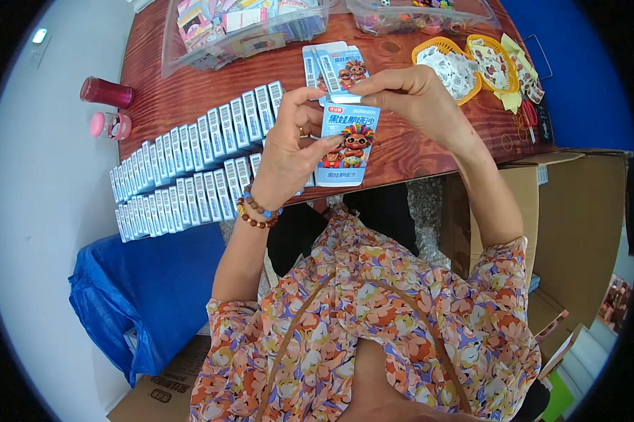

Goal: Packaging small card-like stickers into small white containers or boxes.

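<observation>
A small light-blue carton (344,158) with a cartoon figure on its front hangs upright over the table's near edge. My left hand (292,144) grips it along its left side, thumb across the front. At the carton's top, the fingers of my right hand (408,95) pinch the end flap. Just behind lie more blue cartons (334,60), partly hidden by my hands. To the left of my left hand stand two long rows of matching cartons (211,141), narrow sides up and packed close together.
Clear plastic bins (254,46) stand at the far edge of the wood-grain table (190,88). Yellow baskets (475,95) of small packets sit at the right, near red-handled scissors (529,116). A dark red cup (106,92) and pink jar (111,126) stand left; a cardboard box (577,211) is lower right.
</observation>
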Demonstrator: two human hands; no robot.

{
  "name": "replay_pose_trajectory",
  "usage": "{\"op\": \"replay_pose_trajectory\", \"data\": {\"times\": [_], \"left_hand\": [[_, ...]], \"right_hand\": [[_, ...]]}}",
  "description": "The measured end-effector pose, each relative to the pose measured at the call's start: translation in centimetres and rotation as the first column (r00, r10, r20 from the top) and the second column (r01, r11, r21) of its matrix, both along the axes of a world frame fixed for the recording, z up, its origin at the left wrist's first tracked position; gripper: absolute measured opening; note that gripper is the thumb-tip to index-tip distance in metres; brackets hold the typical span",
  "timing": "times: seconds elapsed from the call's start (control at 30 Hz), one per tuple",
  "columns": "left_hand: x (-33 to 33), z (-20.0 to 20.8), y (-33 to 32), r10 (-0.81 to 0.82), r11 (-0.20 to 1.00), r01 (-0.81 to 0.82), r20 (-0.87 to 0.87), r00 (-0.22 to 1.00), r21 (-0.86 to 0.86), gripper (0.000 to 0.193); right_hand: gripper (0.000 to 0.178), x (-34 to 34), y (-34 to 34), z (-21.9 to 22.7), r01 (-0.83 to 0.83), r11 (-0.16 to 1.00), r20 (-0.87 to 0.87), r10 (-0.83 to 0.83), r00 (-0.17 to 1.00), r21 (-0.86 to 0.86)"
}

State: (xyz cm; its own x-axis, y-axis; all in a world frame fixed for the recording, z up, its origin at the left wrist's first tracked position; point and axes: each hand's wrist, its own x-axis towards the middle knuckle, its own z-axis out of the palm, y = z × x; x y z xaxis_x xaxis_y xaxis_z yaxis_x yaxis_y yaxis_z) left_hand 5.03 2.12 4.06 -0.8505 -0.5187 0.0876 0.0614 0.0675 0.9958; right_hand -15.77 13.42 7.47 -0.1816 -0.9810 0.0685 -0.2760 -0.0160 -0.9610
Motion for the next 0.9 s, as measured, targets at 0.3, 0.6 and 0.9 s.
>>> {"op": "replay_pose_trajectory", "data": {"times": [0.3,0.6,0.9], "left_hand": [[-0.7,0.4,0.3,0.101,0.99,-0.09,0.093,0.991,-0.108,0.061],[-1.2,-0.8,1.0,0.065,0.998,-0.065,-0.025,0.998,-0.007,0.051],[-1.0,-0.3,0.4,-0.083,0.996,0.082,-0.02,0.996,-0.035,0.057]], "right_hand": [[0.03,2.7,1.3,0.6,0.08,0.986,-0.467,-0.141,0.873,-0.149],[0.034,1.7,2.2,-2.1,0.207,0.973,-0.003,-0.209,0.978,-0.102],[0.03,0.0,2.6,-2.1,0.056,0.983,-0.072,-0.07,0.995,-0.177]]}}
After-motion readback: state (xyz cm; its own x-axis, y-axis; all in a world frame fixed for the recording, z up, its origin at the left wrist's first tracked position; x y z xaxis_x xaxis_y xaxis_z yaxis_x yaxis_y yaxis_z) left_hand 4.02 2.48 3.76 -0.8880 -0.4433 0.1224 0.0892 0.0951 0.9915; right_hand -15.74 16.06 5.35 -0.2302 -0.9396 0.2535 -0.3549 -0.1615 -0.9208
